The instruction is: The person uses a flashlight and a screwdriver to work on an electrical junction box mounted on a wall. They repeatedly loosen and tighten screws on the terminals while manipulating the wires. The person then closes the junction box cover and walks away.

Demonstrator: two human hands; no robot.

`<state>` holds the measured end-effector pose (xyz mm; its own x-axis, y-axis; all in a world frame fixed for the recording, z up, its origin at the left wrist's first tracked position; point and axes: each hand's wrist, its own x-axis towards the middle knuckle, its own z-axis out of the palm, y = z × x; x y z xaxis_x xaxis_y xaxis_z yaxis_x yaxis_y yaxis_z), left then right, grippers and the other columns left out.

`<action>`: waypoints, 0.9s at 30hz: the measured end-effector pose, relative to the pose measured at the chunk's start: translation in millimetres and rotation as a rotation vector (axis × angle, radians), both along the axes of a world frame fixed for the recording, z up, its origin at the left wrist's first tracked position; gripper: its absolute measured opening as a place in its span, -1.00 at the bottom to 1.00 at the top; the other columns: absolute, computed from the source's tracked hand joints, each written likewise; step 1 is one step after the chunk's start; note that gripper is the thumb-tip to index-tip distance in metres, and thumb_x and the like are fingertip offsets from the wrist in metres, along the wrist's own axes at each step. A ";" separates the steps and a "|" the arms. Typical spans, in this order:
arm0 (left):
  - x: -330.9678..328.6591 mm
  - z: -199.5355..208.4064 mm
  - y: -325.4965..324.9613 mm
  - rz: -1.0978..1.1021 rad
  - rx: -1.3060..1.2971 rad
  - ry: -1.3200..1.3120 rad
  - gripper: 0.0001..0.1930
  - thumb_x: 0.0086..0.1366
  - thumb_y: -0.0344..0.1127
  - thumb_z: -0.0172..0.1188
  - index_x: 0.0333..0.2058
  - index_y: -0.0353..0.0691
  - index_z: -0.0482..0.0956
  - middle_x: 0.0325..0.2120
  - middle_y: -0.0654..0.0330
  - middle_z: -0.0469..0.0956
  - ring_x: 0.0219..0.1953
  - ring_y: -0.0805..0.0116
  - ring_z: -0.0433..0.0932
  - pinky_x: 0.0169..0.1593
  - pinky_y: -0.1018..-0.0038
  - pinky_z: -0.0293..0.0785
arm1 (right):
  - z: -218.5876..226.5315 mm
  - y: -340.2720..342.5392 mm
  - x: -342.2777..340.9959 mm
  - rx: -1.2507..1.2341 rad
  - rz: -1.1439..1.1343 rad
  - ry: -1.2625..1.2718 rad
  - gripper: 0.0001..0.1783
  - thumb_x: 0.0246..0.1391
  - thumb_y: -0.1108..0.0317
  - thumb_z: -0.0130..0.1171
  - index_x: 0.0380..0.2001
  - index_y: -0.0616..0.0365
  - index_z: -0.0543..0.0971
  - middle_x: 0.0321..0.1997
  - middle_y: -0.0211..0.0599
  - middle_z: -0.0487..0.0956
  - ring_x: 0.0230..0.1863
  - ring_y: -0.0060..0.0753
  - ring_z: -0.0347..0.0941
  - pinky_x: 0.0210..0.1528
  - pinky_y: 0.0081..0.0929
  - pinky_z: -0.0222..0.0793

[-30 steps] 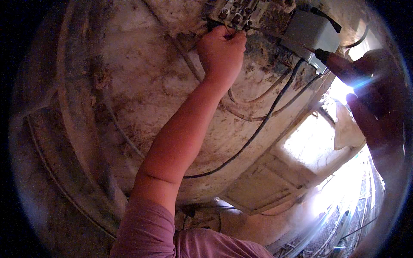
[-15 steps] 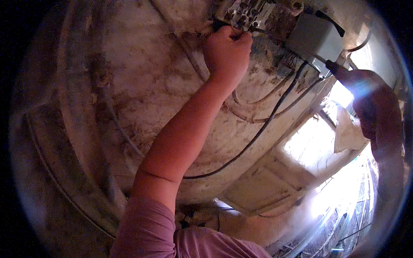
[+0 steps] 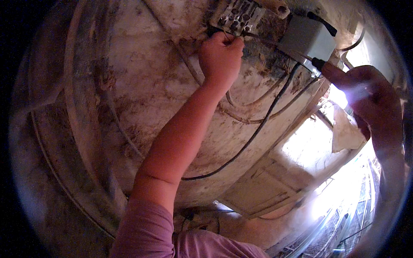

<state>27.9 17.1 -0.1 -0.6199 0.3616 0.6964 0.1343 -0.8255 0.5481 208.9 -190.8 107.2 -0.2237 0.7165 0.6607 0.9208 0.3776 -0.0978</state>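
My left hand (image 3: 220,58) reaches up to the lower edge of a dusty terminal block (image 3: 238,18) with metal screws. Its fingers are closed in a pinch on what looks like a thin wire (image 3: 226,37), mostly hidden by them. On the right, my right hand (image 3: 370,92) grips a screwdriver (image 3: 317,63). A black collar and thin shaft show past the fingers, pointing left across the front of a grey box (image 3: 306,38). Whether the shaft touches the box, I cannot tell. Glare partly covers this hand.
A black cable (image 3: 262,122) loops down from below the grey box across the stained wall (image 3: 150,81). A pale pipe end (image 3: 282,9) sticks out above. Below is a wooden panel (image 3: 258,193), with a bright opening and metal grille at the lower right.
The screwdriver has swung left, and its shaft now shows against the grey box. My left hand keeps its pinch below the terminal block. The view has shifted slightly.
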 end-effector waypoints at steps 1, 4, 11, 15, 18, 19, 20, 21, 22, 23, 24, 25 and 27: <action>5.8 0.0 3.3 -0.020 0.008 0.004 -0.85 -0.01 -0.31 0.20 -0.58 -0.30 0.55 -0.73 0.15 0.53 -0.67 0.35 0.53 -0.50 0.44 0.42 | -2.0 -1.0 2.5 0.089 -0.009 -0.067 -0.80 0.00 0.28 0.10 -0.28 0.08 0.48 -0.42 -0.52 0.50 -0.66 -0.77 0.21 -0.72 -0.72 0.07; -0.5 -1.2 4.7 -0.075 0.038 -0.043 -0.85 -0.01 -0.32 0.20 -0.58 -0.30 0.55 -0.73 0.15 0.53 -0.67 0.36 0.53 -0.50 0.45 0.41 | -2.1 16.1 21.9 0.468 0.104 -0.573 -0.71 0.02 0.33 0.06 -0.15 0.09 0.48 -0.24 -0.41 0.52 -0.47 -0.57 0.32 -0.59 -0.63 0.23; -5.3 -0.4 -1.3 -0.087 0.052 -0.038 -0.85 0.00 -0.32 0.20 -0.59 -0.30 0.55 -0.71 0.14 0.54 -0.66 0.35 0.53 -0.50 0.44 0.41 | -15.8 8.1 4.9 0.644 -0.001 -1.004 -0.65 -0.05 0.40 0.10 -0.11 0.09 0.51 -0.40 -0.41 0.48 -0.59 -0.51 0.25 -0.57 -0.52 0.20; 2.4 -2.9 13.5 -0.039 0.034 -0.020 -0.84 0.00 -0.31 0.20 -0.59 -0.30 0.54 -0.71 0.13 0.53 -0.65 0.33 0.53 -0.49 0.41 0.41 | -13.2 14.9 3.0 0.403 0.134 -0.392 -0.68 -0.02 0.36 0.10 -0.12 0.09 0.50 -0.41 -0.39 0.48 -0.57 -0.52 0.25 -0.53 -0.53 0.20; -9.4 -4.8 12.7 -0.009 0.005 -0.012 -0.83 0.01 -0.31 0.21 -0.58 -0.30 0.54 -0.71 0.14 0.53 -0.65 0.33 0.53 -0.49 0.41 0.41 | -9.4 25.2 4.0 0.154 0.190 -0.013 -0.65 -0.02 0.38 0.10 -0.09 0.07 0.48 -0.39 -0.35 0.48 -0.54 -0.49 0.28 -0.51 -0.51 0.22; -14.2 -5.1 10.3 -0.013 -0.005 -0.013 -0.83 0.01 -0.30 0.21 -0.58 -0.31 0.54 -0.71 0.14 0.53 -0.65 0.33 0.53 -0.49 0.41 0.41 | -10.2 28.6 3.6 0.091 0.204 0.067 -0.65 -0.02 0.38 0.10 -0.08 0.06 0.47 -0.39 -0.34 0.48 -0.53 -0.48 0.29 -0.50 -0.51 0.23; -17.6 -5.9 6.7 -0.006 -0.015 -0.012 -0.83 0.01 -0.30 0.21 -0.58 -0.31 0.54 -0.71 0.14 0.53 -0.65 0.33 0.53 -0.49 0.41 0.41 | -8.1 33.2 5.9 0.046 0.222 0.115 -0.64 -0.02 0.39 0.09 -0.07 0.06 0.46 -0.38 -0.33 0.48 -0.52 -0.47 0.29 -0.50 -0.50 0.24; -5.3 -1.3 4.1 -0.064 0.000 -0.017 -0.83 0.01 -0.30 0.21 -0.58 -0.31 0.54 -0.71 0.14 0.53 -0.65 0.32 0.53 -0.49 0.41 0.41 | -5.8 22.7 8.9 0.041 0.174 0.141 -0.63 -0.01 0.39 0.09 -0.06 0.05 0.46 -0.38 -0.32 0.48 -0.51 -0.46 0.30 -0.49 -0.50 0.24; 6.0 2.7 3.5 -0.121 0.013 -0.023 -0.82 0.01 -0.30 0.21 -0.58 -0.31 0.54 -0.72 0.15 0.53 -0.65 0.32 0.53 -0.48 0.41 0.41 | -3.0 13.7 11.6 0.042 0.130 0.154 -0.62 -0.01 0.39 0.09 -0.05 0.05 0.45 -0.37 -0.31 0.48 -0.50 -0.45 0.31 -0.48 -0.50 0.25; -0.1 1.1 2.9 -0.091 0.007 -0.020 -0.82 0.01 -0.30 0.21 -0.58 -0.31 0.54 -0.72 0.15 0.53 -0.65 0.32 0.53 -0.49 0.42 0.41 | -2.7 18.7 12.9 0.028 0.158 0.160 -0.61 -0.01 0.40 0.09 -0.04 0.04 0.44 -0.37 -0.29 0.48 -0.49 -0.44 0.32 -0.47 -0.49 0.26; -6.6 -0.8 3.3 -0.061 0.000 -0.017 -0.82 0.01 -0.30 0.21 -0.58 -0.31 0.54 -0.72 0.15 0.53 -0.65 0.32 0.53 -0.49 0.42 0.41 | -2.3 23.9 13.4 0.019 0.187 0.158 -0.60 -0.01 0.40 0.09 -0.03 0.03 0.44 -0.36 -0.28 0.48 -0.48 -0.43 0.32 -0.47 -0.49 0.27; -13.7 -2.5 3.3 -0.029 -0.008 -0.014 -0.83 0.01 -0.30 0.21 -0.58 -0.31 0.54 -0.73 0.15 0.53 -0.65 0.33 0.53 -0.49 0.42 0.41 | -2.5 29.6 13.3 0.013 0.211 0.149 -0.59 -0.01 0.41 0.09 -0.02 0.03 0.43 -0.36 -0.27 0.48 -0.47 -0.42 0.33 -0.46 -0.48 0.27; -11.8 -2.1 5.6 0.007 -0.003 0.002 -0.83 0.01 -0.31 0.21 -0.58 -0.31 0.54 -0.74 0.16 0.53 -0.66 0.35 0.52 -0.50 0.43 0.40 | -1.7 28.0 15.1 0.069 0.201 0.059 -0.58 -0.01 0.41 0.09 0.00 0.02 0.41 -0.34 -0.25 0.48 -0.45 -0.40 0.35 -0.44 -0.47 0.29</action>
